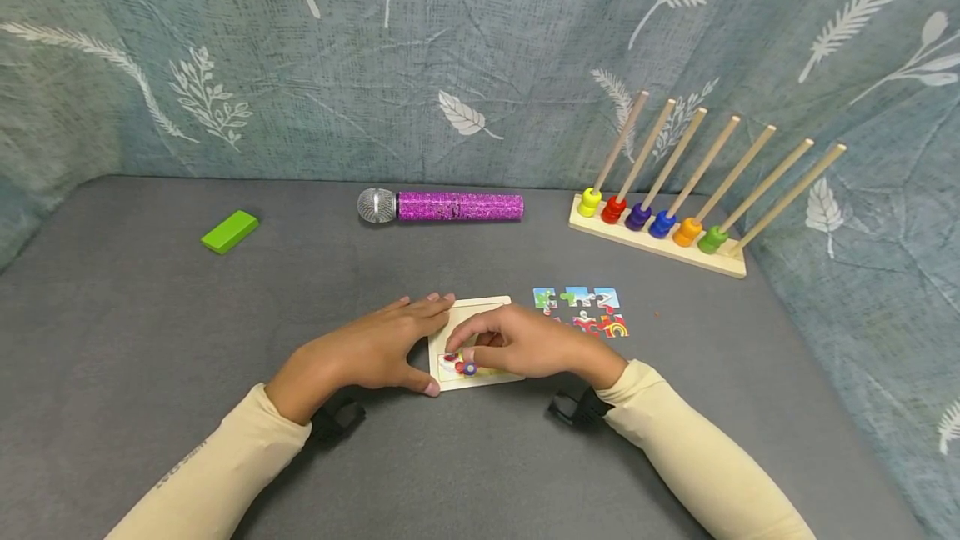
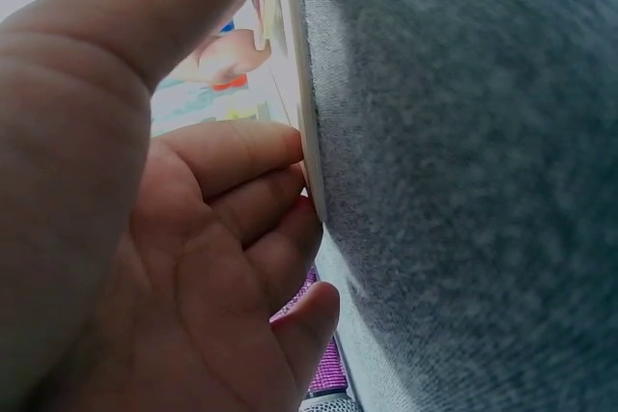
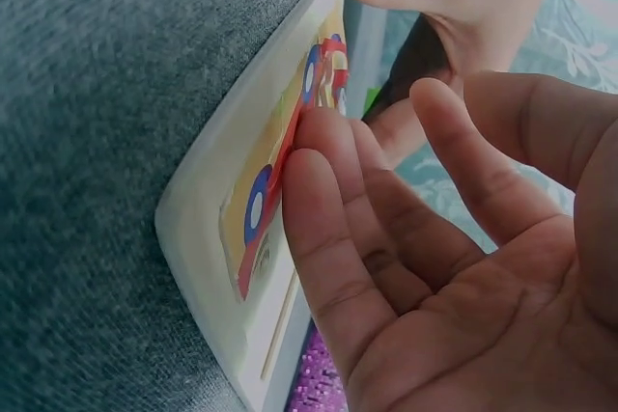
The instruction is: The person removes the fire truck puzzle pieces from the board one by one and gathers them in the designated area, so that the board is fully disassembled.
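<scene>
A pale wooden puzzle board [image 1: 474,304] lies on the grey table, its bottom row filled with picture pieces [image 3: 259,202] showing a red vehicle with blue wheels. My left hand [image 1: 367,348] holds it at the left side, thumb by the near corner and fingertips against the far edge. In the left wrist view, those fingers [image 2: 246,156] bend against the board's rim. Over the board is my right hand [image 1: 525,342], thumb and index finger apart. Its other fingertips [image 3: 311,180] rest at the pieces in the right wrist view. Part of the board is hidden beneath this hand.
Several loose jigsaw pieces [image 1: 606,298] lie right of the board. Behind it lies a purple glittery microphone [image 1: 459,206]. A wooden peg stacker [image 1: 660,244] with coloured rings stands at the back right, a green block [image 1: 229,232] at the left. A leaf-patterned curtain [image 1: 480,65] hangs behind.
</scene>
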Tool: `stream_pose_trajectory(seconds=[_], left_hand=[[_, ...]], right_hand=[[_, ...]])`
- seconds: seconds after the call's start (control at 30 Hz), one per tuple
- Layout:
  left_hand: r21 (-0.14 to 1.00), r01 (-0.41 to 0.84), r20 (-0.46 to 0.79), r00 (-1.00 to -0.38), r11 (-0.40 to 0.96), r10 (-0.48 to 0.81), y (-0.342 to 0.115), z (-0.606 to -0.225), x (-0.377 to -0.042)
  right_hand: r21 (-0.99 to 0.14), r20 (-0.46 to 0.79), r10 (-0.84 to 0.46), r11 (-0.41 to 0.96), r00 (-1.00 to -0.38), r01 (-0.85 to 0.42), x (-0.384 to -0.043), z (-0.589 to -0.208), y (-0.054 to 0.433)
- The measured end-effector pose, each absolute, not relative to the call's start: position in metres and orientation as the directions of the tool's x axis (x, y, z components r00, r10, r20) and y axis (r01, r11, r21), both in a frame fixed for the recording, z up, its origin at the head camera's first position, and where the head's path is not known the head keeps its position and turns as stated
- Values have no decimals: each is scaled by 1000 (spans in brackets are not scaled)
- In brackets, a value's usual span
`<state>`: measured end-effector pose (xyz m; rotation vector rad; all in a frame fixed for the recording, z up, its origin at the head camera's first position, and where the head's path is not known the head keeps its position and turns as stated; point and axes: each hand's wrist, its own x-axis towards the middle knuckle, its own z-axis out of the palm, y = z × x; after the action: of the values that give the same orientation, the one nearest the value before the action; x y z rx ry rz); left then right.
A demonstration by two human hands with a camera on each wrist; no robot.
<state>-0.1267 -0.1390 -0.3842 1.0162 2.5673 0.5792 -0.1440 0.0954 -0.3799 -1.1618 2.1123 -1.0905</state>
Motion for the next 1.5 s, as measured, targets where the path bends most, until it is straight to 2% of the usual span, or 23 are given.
stream_pose_trajectory(seconds=[0.17, 0.3, 0.5, 0.7, 0.87, 1.03, 1.17, 1.5], left_hand=[[485, 574, -135, -696, 660, 705, -138, -384, -126], [486, 570, -138, -699, 663, 702, -137, -384, -126], [492, 561, -141, -704, 666, 696, -137, -384, -127], [493, 569, -136, -697, 658, 704, -137, -383, -126], [474, 578, -130, -700, 664, 702, -137, -383, -125], [468, 578, -129, -704, 669, 699, -136, -383, -124], [495, 591, -105, -687, 637, 719, -136, -384, -123], [583, 626, -67, -598, 518, 799, -133, -386, -127]], right_hand=[[-827, 23, -850, 279, -526, -488, -143, -382, 97], [-818, 60, -828, 279, -558, -502, -143, -384, 98], [-847, 65, -809, 265, -585, -461, -143, -388, 95], [-877, 18, -829, 256, -560, -407, -142, -387, 92], [-869, -2, -853, 260, -522, -421, -143, -387, 92], [-859, -4, -851, 272, -526, -434, -143, -387, 92], [-856, 11, -826, 284, -563, -433, -143, -386, 96], [-869, -34, -778, 334, -627, -367, -145, -376, 123]])
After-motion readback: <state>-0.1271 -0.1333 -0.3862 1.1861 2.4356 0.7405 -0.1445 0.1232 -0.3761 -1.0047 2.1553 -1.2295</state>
